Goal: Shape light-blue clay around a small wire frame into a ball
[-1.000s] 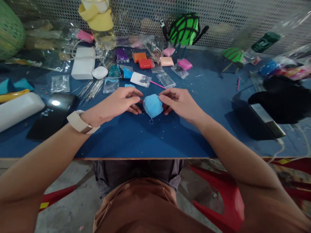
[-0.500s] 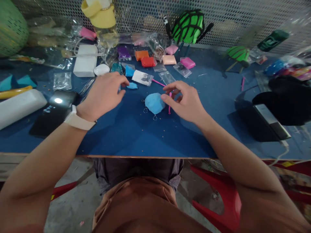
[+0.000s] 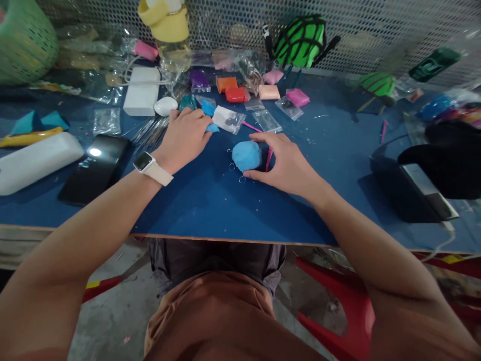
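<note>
A light blue clay ball (image 3: 246, 156), faceted, with several thin wire loops sticking out along its left and lower edge, rests on the blue table (image 3: 210, 210). My right hand (image 3: 287, 163) curves around its right side, thumb at the lower edge and forefinger at the upper edge. Between ball and palm shows part of a pink stick tool (image 3: 269, 158). My left hand (image 3: 186, 135) is stretched palm down to the left, fingers somewhat apart, its fingertips beside a small blue clay scrap (image 3: 213, 128) and close to a teal clay packet (image 3: 188, 103).
Behind lie an orange clay pack (image 3: 227, 84), a red one (image 3: 236, 95) and a white packet (image 3: 227, 119). Wires (image 3: 150, 133) and a black phone (image 3: 95, 168) are at left. Green turtle-like models (image 3: 300, 42) stand at the back; a power bank (image 3: 428, 193) lies right.
My left hand has left the ball and moved up and left toward the blue scrap. My right hand's thumb has shifted to the ball's lower edge. The whole view has slid slightly.
</note>
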Demonstrator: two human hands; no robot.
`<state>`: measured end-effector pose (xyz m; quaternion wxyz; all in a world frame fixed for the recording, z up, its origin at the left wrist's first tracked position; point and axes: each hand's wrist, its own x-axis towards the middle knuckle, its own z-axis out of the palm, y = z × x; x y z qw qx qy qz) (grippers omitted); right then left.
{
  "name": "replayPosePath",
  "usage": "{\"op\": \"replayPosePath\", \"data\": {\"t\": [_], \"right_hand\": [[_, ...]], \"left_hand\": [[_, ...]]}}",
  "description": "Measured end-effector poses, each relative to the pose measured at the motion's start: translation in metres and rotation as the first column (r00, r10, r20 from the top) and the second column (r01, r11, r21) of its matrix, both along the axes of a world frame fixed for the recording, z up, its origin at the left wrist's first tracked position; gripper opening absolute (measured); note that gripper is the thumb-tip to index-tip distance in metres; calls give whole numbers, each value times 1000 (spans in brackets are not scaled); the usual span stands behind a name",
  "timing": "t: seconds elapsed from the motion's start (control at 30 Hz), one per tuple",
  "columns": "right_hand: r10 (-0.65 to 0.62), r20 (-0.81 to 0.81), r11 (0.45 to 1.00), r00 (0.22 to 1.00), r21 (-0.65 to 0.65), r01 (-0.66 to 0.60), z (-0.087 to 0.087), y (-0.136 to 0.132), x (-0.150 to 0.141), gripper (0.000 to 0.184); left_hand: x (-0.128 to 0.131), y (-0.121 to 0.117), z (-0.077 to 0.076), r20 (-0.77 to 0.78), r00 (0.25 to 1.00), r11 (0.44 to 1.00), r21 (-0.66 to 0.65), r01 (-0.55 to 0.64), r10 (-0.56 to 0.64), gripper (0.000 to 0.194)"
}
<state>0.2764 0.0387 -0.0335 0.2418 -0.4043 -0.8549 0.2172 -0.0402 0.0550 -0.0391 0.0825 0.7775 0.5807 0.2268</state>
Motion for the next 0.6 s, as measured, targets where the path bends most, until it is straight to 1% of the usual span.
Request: {"op": "replayPosePath", "data": {"t": [0.07,0.13,0.3,0.33,0.4,0.47,0.53,0.6], "right_hand": [[-14,5,1000,1000,1,14,1,-2,-3,93],[-34,6,999,999,1,34,2,-7,-7,94],[-96,54,994,994,59,93,1,-27,-22,105],[-112,65,991,992,82,106,1,-31,-24,104],[-152,55,980,987,140,143,3,-35,-25,95],[-140,-19,971,990,195,141,4,-33,-22,85],[-67,-120,964,991,248,96,4,-26,-16,74],[23,-191,946,981,321,40,0,-19,-11,62]], "left_hand": [[0,2,-4,37,999,1000,7,-9,9,29],[0,-1,0,73,997,1000,19,2,-4,30],[9,-22,22,177,981,995,73,73,-85,26],[12,-25,26,202,974,993,75,88,-101,25],[16,-31,30,243,961,990,65,121,-133,26],[20,-34,30,237,957,985,74,155,-169,28],[22,-36,26,196,953,968,144,204,-230,28],[25,-38,20,156,931,922,266,281,-329,28]]}}
